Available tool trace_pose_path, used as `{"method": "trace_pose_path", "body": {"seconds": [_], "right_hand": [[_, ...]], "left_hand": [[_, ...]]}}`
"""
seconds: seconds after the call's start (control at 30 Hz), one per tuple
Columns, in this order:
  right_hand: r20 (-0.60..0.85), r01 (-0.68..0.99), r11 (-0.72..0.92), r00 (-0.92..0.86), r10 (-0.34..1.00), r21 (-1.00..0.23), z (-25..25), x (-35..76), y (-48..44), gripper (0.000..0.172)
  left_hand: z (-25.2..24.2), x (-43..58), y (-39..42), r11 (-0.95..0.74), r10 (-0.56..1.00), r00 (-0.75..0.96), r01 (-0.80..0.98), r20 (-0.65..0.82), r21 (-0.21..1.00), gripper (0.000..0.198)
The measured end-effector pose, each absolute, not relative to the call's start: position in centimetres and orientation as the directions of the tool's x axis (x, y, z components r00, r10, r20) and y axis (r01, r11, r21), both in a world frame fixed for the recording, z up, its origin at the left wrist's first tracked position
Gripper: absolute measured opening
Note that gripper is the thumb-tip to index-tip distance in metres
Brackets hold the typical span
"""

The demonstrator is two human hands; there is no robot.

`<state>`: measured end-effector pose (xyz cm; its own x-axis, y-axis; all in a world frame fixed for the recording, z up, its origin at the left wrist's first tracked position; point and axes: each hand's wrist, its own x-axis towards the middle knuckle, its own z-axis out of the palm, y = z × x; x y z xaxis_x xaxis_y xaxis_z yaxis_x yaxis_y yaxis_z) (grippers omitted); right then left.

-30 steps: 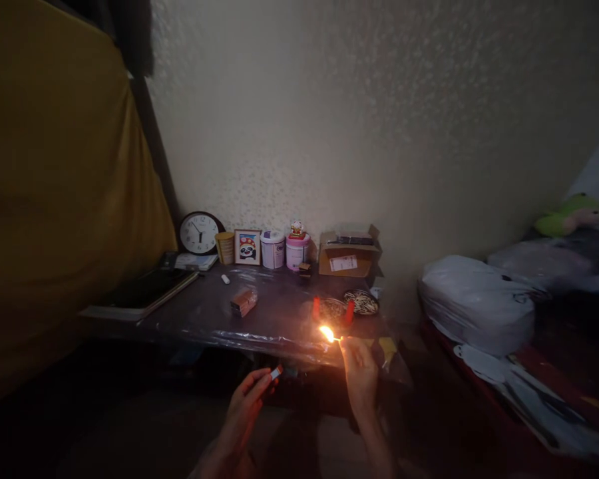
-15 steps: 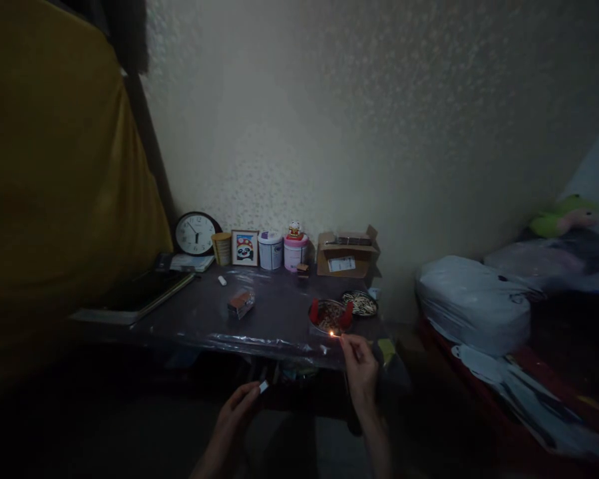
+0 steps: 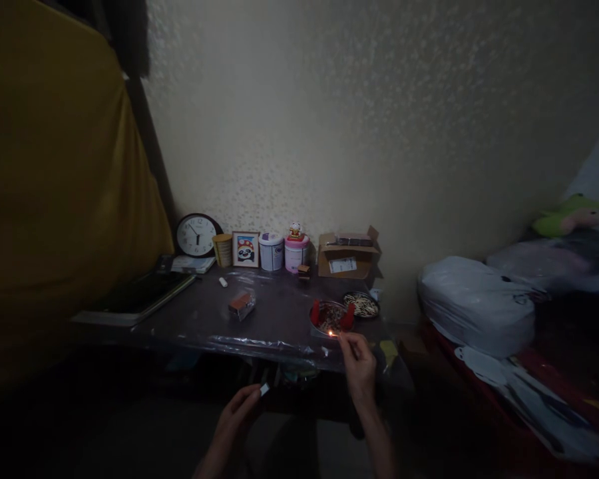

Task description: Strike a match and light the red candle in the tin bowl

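My right hand (image 3: pixel 360 364) pinches a burning match (image 3: pixel 334 334), its small flame pointing left. It is held at the near side of a round dish (image 3: pixel 324 330) with two red pieces standing at its sides and small bits inside. Behind that dish, to the right, a dark bowl (image 3: pixel 361 305) is full of pale sticks that look like matches. My left hand (image 3: pixel 237 407) is lower, in front of the table edge. Its fingers close on a small box (image 3: pixel 264 389) with a pale end, probably a matchbox, mostly covered by the hand.
On the table (image 3: pixel 279 313) lies a plastic-wrapped pack of brownish boxes (image 3: pixel 242 305). Along the wall stand a clock (image 3: pixel 198 235), a panda picture (image 3: pixel 246 249), tubs (image 3: pixel 271 251) and a cardboard box (image 3: pixel 347 256). White bags (image 3: pixel 474 299) are at right.
The match still burns in my right hand, and the flame is slightly smaller. Both hands stay almost in place; the whole view has shifted slightly.
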<state>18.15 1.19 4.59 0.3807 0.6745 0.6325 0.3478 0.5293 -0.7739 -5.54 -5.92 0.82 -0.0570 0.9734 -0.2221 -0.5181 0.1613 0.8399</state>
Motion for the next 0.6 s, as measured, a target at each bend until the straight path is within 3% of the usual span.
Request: {"method": "trace_pose_path", "body": {"seconds": [0.33,0.6], "right_hand": [[0.705,0.473,0.544,0.287,0.649,-0.693,5.7,17.8,1.0,0.018],[0.645,0.429,0.508,0.284,0.71,-0.747,4.8,18.2,1.9,0.018]], "left_hand": [[-0.5,-5.5,-5.3,0.195,0.958,-0.06,-0.578,-0.28,0.792,0.036],[-0.7,-5.4,-5.0,0.158,0.959,-0.103,-0.577,-0.264,0.801,0.034]]}}
